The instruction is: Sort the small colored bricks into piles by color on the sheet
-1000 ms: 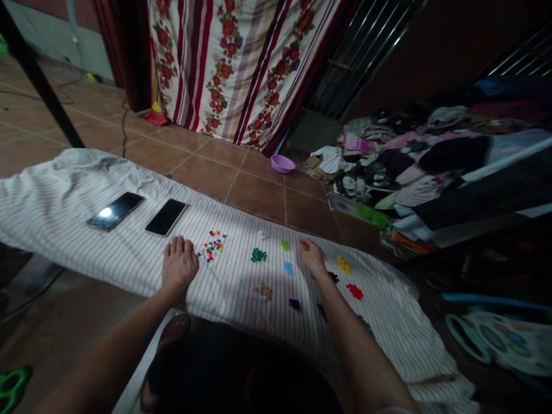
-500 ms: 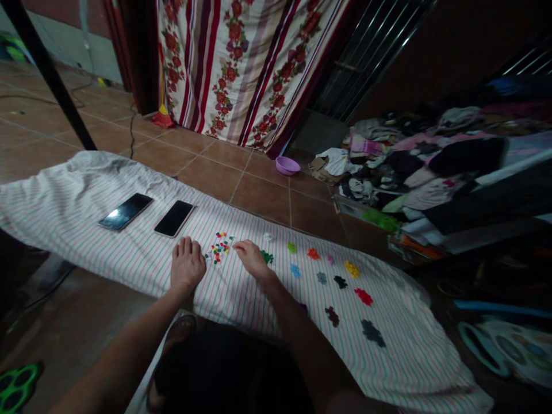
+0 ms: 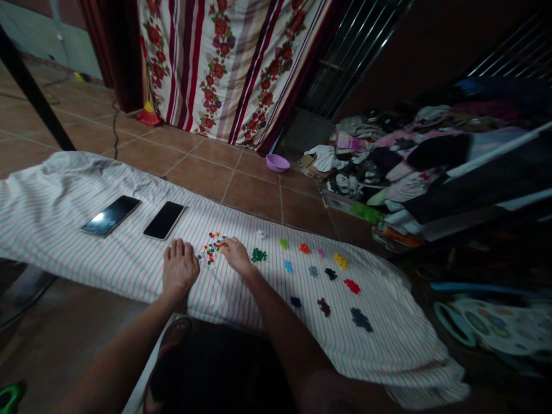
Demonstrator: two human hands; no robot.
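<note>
My left hand (image 3: 181,267) rests flat on the striped cloth (image 3: 215,287), its fingers stretched out, just left of a loose mix of tiny coloured pieces (image 3: 210,248). At the right edge of that mix, my right hand (image 3: 236,256) has thumb and fingers pinched together. Whatever lies between its fingertips is too small to make out. Close to the right wrist is a green pile (image 3: 259,255) of the same small pieces. Further right, single-colour piles are spread out, among them white (image 3: 261,234), light blue (image 3: 288,266), orange (image 3: 305,248), yellow (image 3: 341,260) and red (image 3: 352,286).
Two dark phones, a larger one (image 3: 111,215) and a smaller one (image 3: 165,220), lie left of the hands. Dark blue (image 3: 295,301), brown (image 3: 324,307) and dark grey (image 3: 361,319) piles sit nearer me. Beyond the cloth, a purple basin (image 3: 278,163) stands on the tiled floor.
My right hand has moved from beside the green pile onto the edge of the mixed pieces, uncovering more green. My left hand stays flat on the cloth. The view has shifted slightly.
</note>
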